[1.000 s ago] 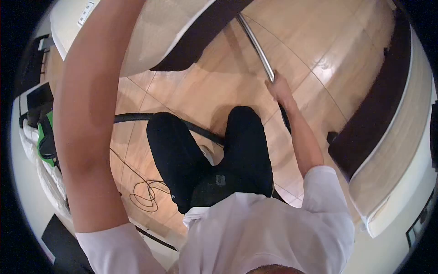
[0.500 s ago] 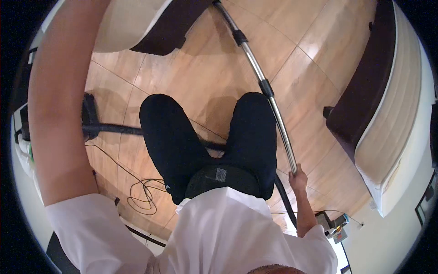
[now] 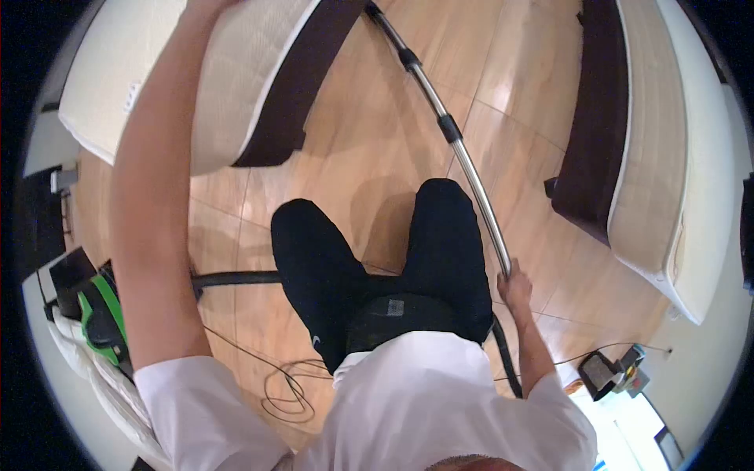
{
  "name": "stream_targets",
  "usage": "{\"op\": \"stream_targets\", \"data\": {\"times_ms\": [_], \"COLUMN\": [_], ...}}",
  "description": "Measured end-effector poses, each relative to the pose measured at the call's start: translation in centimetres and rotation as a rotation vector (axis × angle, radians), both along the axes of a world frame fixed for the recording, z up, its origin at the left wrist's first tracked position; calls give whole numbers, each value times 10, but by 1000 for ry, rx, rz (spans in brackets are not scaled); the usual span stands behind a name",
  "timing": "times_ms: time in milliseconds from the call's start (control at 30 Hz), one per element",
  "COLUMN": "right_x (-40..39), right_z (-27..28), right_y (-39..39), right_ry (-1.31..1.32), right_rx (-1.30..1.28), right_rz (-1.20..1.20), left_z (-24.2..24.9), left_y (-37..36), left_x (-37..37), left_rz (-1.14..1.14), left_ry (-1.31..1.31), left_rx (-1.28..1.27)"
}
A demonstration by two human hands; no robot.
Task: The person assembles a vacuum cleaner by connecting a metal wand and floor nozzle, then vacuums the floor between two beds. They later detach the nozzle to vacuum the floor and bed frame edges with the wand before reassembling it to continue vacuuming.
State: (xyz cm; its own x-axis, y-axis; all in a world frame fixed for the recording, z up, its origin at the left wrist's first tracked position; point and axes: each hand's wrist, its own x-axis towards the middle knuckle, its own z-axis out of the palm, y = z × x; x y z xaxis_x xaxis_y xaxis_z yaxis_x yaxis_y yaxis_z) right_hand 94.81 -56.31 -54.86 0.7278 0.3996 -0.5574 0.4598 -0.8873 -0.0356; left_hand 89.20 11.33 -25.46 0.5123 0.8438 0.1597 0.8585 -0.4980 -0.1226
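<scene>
My right hand is closed around the lower end of a metal vacuum tube. The tube slants up and away past my right knee, and its far end is hidden near the dark bed base at upper left. A black hose runs behind my legs and shows again below my right hand. My left arm reaches up over the cream mattress. Only part of my left hand shows at the top edge, by the mattress, with its fingers hidden.
Another mattress on a dark base stands at the right. A thin cable lies looped on the tiled floor. A green and black object is at the left. A small bin-like container stands near the right wall.
The view has shifted, bringing more of the left mattress and the green object into sight. Part of my left hand now shows at the top. My right hand still grips the tube.
</scene>
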Motion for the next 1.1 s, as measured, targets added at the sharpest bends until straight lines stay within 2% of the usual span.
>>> {"op": "stream_targets", "data": {"times_ms": [133, 200, 233, 300, 400, 467, 533, 700, 733, 800, 833, 867, 900, 933, 967, 1033, 1067, 1100], "right_x": [51, 78, 89, 115, 149, 171, 193, 238, 238, 231, 222, 221, 217, 200, 187, 197, 196, 193], "right_z": [-2, -20, -19, -18, -18, -41, -62, -96, -110, -146, -165, -153, -135, -138, -140, -102, -90, -86], "right_y": [122, 174, 203, 267, 345, 396, 448, 527, 520, 501, 492, 482, 469, 457, 451, 440, 432, 424], "right_ry": [35, 43, 59, 90, 104, 117, 183, 369, 482, 655, 709, 807, 908, 818, 716, 859, 848, 839], "right_rx": [172, 299, 274, 275, 353, 411, 455, 470, 570, 740, 807, 820, 824, 862, 902, 631, 601, 572], "right_rz": [-44, 1, -16, -46, -39, -39, -72, -89, -99, -150, -189, -256, -324, -335, -342, -382, -369, -353], "left_z": [5, 9, 4, -18, -31, -36, -30, -27, -27, -39, -65, -115, -134, -170, -201, -321, -367, -400], "left_y": [-8, -14, -9, 14, 33, 40, 35, 19, 17, 0, -17, -43, -63, -73, -56, -14, 12, 45], "left_x": [-1, -4, -4, -7, -13, -17, -18, 0, 1, 14, 35, 80, 109, 155, 203, 284, 335, 381], "left_rz": [-2, -21, -33, -138, -181, -253, -337, -209, -171, -276, -247, -387, -419, -406, -652, -772, -888, -1003], "left_ry": [-17, -18, -14, 34, 2, -30, -124, -242, -147, 274, 202, -375, 73, -45, 38, -289, -381, -325], "left_rx": [-41, -60, -56, 223, 252, 277, 160, -12, 84, 630, 632, 338, 326, -41, -74, -284, -313, -331]}}
